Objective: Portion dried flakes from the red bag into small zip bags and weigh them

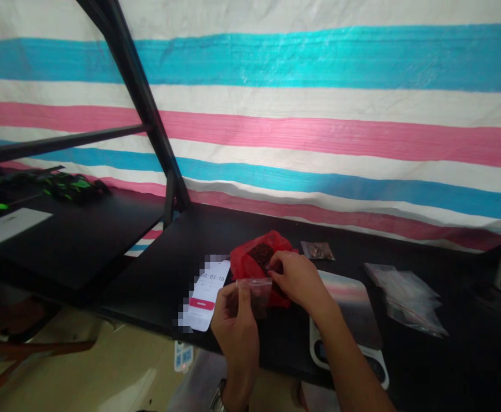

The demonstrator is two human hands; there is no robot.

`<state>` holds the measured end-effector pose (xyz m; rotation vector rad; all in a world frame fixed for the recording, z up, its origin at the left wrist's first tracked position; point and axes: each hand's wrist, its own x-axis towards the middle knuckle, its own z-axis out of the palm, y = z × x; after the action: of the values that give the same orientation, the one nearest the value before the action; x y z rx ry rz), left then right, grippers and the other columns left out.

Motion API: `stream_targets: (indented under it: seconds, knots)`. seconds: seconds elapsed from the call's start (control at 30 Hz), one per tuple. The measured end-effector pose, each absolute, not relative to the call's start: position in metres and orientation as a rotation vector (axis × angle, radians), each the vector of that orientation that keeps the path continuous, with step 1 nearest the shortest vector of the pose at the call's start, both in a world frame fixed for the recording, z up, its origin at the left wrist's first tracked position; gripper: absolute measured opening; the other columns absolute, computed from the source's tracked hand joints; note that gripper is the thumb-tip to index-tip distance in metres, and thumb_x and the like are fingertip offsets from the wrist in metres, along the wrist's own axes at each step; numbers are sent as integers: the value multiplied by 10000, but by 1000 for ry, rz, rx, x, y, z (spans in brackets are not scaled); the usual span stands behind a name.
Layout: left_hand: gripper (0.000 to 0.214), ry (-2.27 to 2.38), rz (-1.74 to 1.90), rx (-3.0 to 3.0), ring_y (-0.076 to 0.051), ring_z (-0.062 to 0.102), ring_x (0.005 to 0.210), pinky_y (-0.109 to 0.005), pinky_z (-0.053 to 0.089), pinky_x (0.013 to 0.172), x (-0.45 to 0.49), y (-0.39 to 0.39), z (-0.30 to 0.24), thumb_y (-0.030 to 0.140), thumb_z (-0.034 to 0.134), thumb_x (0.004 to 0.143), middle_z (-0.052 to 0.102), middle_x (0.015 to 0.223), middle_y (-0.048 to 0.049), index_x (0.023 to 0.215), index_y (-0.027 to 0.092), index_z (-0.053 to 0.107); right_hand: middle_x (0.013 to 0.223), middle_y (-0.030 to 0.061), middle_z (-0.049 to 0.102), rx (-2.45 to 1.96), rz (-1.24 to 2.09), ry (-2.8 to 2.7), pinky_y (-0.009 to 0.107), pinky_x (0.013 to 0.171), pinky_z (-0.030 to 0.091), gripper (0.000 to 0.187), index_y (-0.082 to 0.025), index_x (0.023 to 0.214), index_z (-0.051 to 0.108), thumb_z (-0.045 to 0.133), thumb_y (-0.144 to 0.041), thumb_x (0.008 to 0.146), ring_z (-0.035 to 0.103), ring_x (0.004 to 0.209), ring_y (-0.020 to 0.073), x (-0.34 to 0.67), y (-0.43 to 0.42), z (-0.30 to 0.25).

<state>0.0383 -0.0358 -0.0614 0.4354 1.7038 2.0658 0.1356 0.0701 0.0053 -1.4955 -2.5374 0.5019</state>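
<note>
My left hand (237,326) pinches a small clear zip bag (259,294) near its top edge, in front of the red bag. Some dark brown matter shows through its plastic. Behind it lies an opened red plastic bag (244,254) holding loose dark brown bits (259,257). My right hand (293,277) is at the right side of the red bag, its thumb and fingers pinched together beside the brown bits. What they grip, if anything, is too small to make out. Under my right forearm stands a white kitchen scale (357,309) with a shiny metal plate.
A filled zip bag (318,250) lies behind the scale. Several flat clear bags (409,300) are piled to the right. A phone (210,292) running a timer lies left of my hands on the black table (147,286). A black metal frame (143,103) rises at left.
</note>
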Motion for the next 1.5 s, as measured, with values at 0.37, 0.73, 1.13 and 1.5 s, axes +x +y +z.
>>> stream_targets:
  seconds: [0.37,0.73,1.13,1.5]
  knots:
    - [574,1623,1850,523,-194,676,655,-285,576,607,78,-57,-62,756,779,765,709,709,-35,788,186,711,964,19,821,-1450,763,-2488,285,739,440,92,-241,932,783,789,-189,857,746,907,210,159,65,12]
    - [534,1563,1985,500,-181,683,665,-264,595,605,70,-45,-58,704,821,756,721,730,-28,791,186,699,927,43,806,-1219,1140,-2170,277,742,517,94,-209,985,731,645,-227,950,749,841,188,173,74,-3]
    - [312,1562,1952,629,-166,688,676,-252,588,634,65,-38,-57,459,889,736,718,722,-4,792,192,739,1148,50,791,-1004,1139,-2082,312,847,510,212,-223,1108,770,660,-330,962,693,945,184,193,54,41]
    - [314,1455,1959,599,-182,736,768,-270,614,710,65,-34,-60,452,877,761,776,832,-30,873,183,760,1119,-5,787,-1084,1040,-2106,294,851,510,241,-278,1109,771,715,-216,882,681,915,177,192,36,53]
